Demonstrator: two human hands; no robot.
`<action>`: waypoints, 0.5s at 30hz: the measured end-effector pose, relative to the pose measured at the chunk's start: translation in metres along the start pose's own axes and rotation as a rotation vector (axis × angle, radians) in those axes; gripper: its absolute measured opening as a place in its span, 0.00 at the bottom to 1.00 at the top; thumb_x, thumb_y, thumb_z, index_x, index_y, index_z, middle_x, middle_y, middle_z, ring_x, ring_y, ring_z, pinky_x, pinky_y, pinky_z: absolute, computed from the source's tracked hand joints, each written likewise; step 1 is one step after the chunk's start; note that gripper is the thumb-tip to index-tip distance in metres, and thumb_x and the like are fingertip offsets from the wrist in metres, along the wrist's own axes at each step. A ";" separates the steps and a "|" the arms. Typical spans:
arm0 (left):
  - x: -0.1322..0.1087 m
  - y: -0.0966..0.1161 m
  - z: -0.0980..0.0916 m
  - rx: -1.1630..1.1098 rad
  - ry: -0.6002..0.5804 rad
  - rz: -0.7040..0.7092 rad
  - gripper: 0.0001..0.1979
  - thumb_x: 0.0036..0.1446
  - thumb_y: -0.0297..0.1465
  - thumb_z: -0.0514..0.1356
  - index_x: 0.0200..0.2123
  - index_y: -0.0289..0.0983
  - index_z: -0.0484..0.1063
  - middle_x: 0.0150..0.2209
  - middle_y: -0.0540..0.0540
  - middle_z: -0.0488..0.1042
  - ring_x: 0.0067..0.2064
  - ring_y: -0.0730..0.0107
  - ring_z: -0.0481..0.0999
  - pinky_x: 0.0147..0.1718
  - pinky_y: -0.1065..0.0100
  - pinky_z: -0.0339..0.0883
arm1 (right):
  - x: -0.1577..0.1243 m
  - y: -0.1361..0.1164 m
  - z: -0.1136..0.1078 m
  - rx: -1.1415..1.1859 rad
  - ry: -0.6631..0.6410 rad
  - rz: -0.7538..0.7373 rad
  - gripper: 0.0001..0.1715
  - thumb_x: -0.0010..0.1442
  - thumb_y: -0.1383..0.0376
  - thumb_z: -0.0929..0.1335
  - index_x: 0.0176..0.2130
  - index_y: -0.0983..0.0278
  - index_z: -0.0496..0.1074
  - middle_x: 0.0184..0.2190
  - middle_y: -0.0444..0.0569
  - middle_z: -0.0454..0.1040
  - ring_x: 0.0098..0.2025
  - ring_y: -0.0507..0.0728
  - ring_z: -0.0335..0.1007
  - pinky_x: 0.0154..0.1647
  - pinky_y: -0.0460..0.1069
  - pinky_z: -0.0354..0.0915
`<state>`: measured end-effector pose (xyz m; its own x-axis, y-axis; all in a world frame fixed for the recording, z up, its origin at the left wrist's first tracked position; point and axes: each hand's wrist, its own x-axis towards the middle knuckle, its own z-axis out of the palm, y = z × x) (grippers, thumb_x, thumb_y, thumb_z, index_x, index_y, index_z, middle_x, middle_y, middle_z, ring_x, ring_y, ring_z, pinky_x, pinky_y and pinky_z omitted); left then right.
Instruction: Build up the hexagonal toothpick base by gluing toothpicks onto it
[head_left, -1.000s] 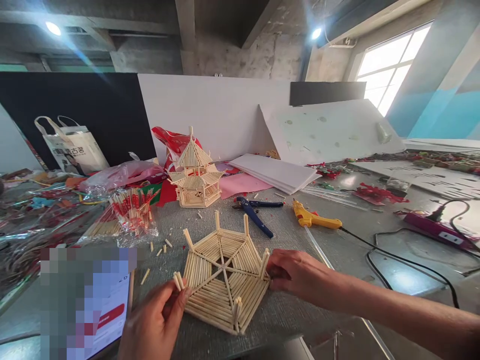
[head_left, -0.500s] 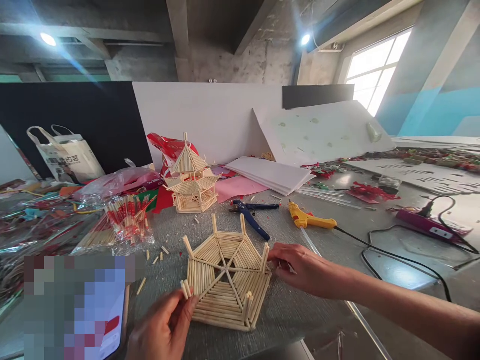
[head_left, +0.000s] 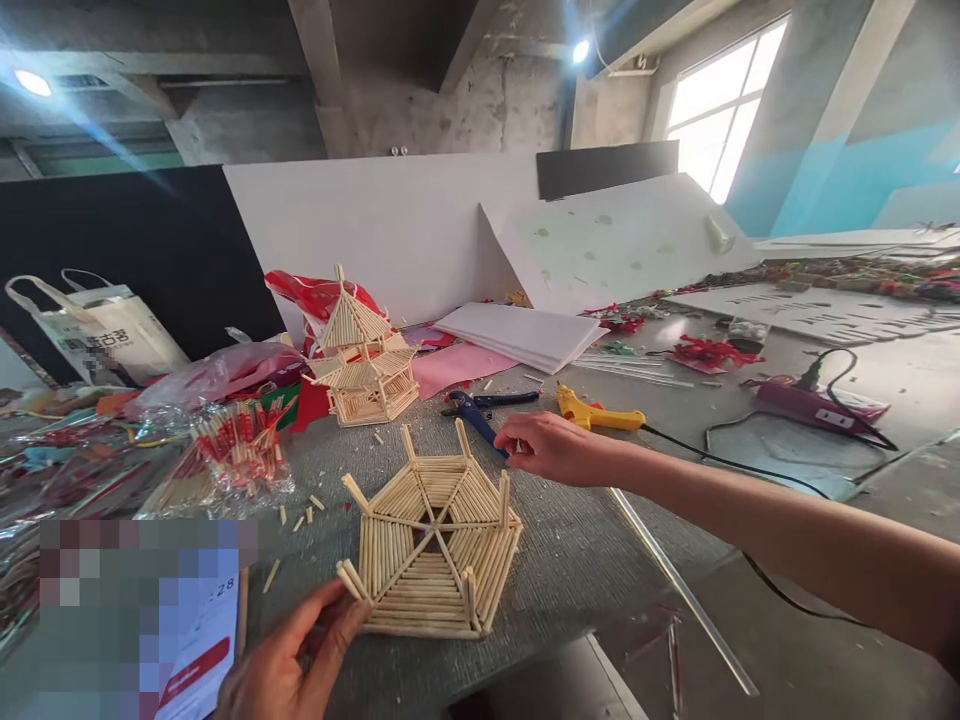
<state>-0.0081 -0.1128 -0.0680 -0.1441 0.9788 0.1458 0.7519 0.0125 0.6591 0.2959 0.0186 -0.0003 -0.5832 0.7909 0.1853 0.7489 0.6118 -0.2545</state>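
Note:
A six-sided panel of thin wooden sticks (head_left: 409, 603) lies on the grey table, with short upright stick posts at its corners and spokes meeting around a dark central opening. My left hand (head_left: 296, 650) is closed on the near-left corner post (head_left: 352, 580), thumb and fingers pinching it. Beyond the panel, my right hand (head_left: 544, 447) is over the handle end of a blue hand cutter (head_left: 476, 412). Its fingers are bent and look slightly apart; whether they touch the handle cannot be made out. A yellow glue gun (head_left: 600, 412) lies just beyond that hand.
A small stick pagoda (head_left: 364, 375) stands behind the panel. Left are bagged red-tipped sticks (head_left: 244, 445) and a phone (head_left: 199, 660). A clear rod (head_left: 686, 595) lies at right, near the glue gun's cord (head_left: 720, 455) and a purple power strip (head_left: 817, 400). White boards (head_left: 521, 335) lie behind.
My right hand has left the panel's right corner post and moved forward to the blue cutter's handle. My left hand stays on its post. The whole view has shifted slightly.

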 end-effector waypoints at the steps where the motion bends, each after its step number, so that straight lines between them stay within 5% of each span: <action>1: 0.001 -0.002 -0.001 0.012 -0.008 0.023 0.16 0.50 0.45 0.55 0.38 0.46 0.75 0.37 0.56 0.79 0.38 0.69 0.78 0.36 0.76 0.69 | -0.006 -0.001 0.001 0.000 -0.025 0.002 0.11 0.52 0.69 0.64 0.37 0.66 0.72 0.33 0.49 0.72 0.33 0.53 0.65 0.34 0.46 0.57; 10: -0.003 -0.001 -0.001 0.123 0.044 0.033 0.20 0.49 0.49 0.54 0.37 0.44 0.75 0.36 0.53 0.79 0.36 0.68 0.78 0.36 0.74 0.69 | -0.070 0.004 -0.003 0.027 -0.108 0.063 0.10 0.56 0.66 0.62 0.31 0.65 0.72 0.27 0.47 0.72 0.28 0.51 0.64 0.30 0.45 0.55; 15: -0.010 -0.007 0.002 0.108 0.055 0.029 0.21 0.48 0.49 0.55 0.40 0.43 0.73 0.36 0.52 0.79 0.32 0.68 0.78 0.31 0.73 0.70 | -0.085 -0.008 0.013 0.016 -0.106 0.076 0.15 0.60 0.61 0.60 0.28 0.65 0.70 0.26 0.47 0.70 0.28 0.51 0.64 0.30 0.45 0.55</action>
<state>-0.0105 -0.1227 -0.0754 -0.1544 0.9664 0.2057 0.8208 0.0095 0.5712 0.3356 -0.0537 -0.0264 -0.5559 0.8288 0.0634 0.7875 0.5496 -0.2789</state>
